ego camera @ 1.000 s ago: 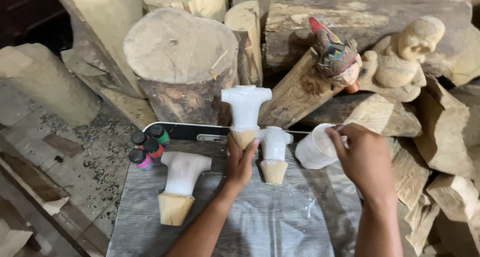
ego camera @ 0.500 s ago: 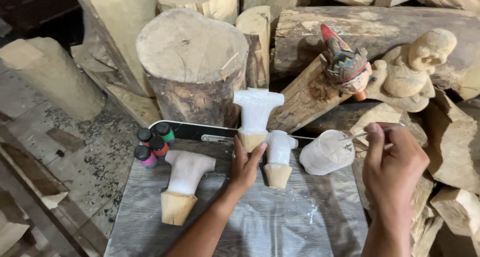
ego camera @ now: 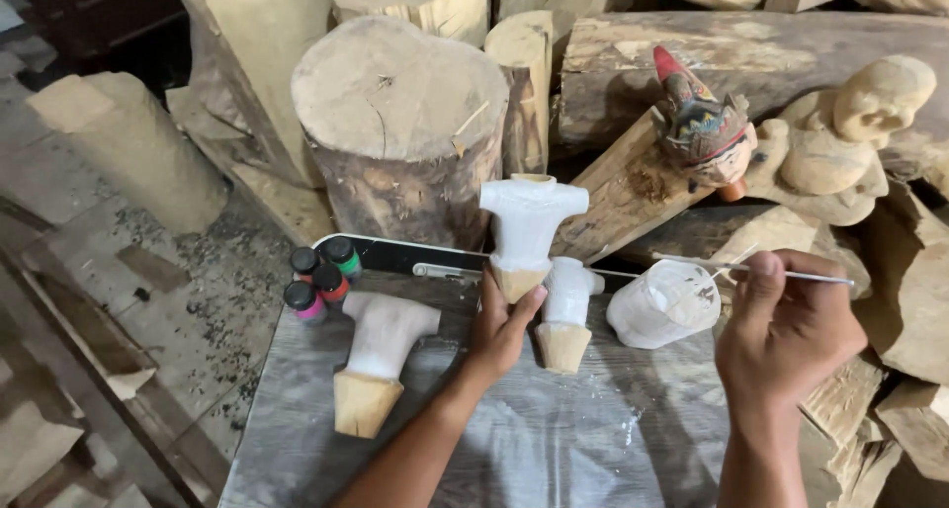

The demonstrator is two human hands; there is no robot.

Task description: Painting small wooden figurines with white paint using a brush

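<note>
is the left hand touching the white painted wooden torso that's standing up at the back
Touching. The head view shows the left hand wrapped around the bare-wood base of the upright white torso, fingers and thumb on it.

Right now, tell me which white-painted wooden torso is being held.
The tallest torso, at the back: the left hand grips its bare wooden base. The other two torsos stand untouched.

A grey, wrinkled surface [ego camera: 554, 449] is seen, smeared with white paint. Two white-coated wooden torso carvings [ego camera: 381, 360] [ego camera: 567, 312] are stood on it, beside a paint-smeared cup [ego camera: 664, 304] lying tilted. Small paint bottles [ego camera: 318, 276] are grouped at its far left corner, possibly just off its edge.
</note>
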